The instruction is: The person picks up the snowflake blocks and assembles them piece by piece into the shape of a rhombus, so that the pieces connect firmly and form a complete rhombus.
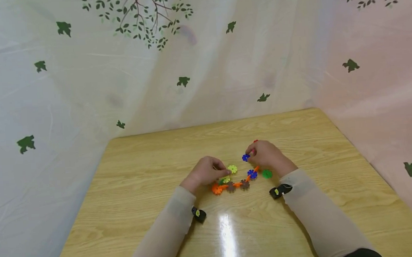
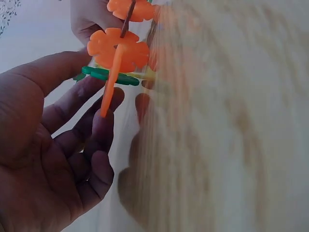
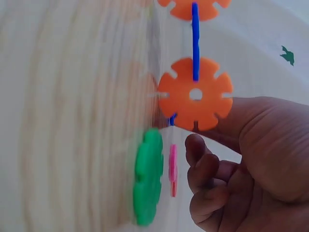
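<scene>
A chain of interlocking notched plastic discs lies on the table in a curve, with orange discs (image 1: 216,189), brown discs (image 1: 231,187) and a blue disc (image 1: 252,174). At its left end, my left hand (image 1: 207,171) pinches a yellow disc (image 1: 232,169) between thumb and fingers; a green disc (image 2: 111,76) and an orange disc (image 2: 118,50) partly hide the fingertips in the left wrist view. My right hand (image 1: 266,154), beyond the chain's right end, pinches a separate blue disc (image 1: 245,157). From the right wrist, an orange disc (image 3: 195,94) covers most of that blue disc.
A loose green disc (image 1: 267,174) lies right of the chain, near the right wrist. Pink (image 3: 173,162) and red (image 3: 174,188) discs are close to the right hand. The wooden table (image 1: 150,148) meets a leaf-patterned cloth (image 1: 211,96) at its back edge.
</scene>
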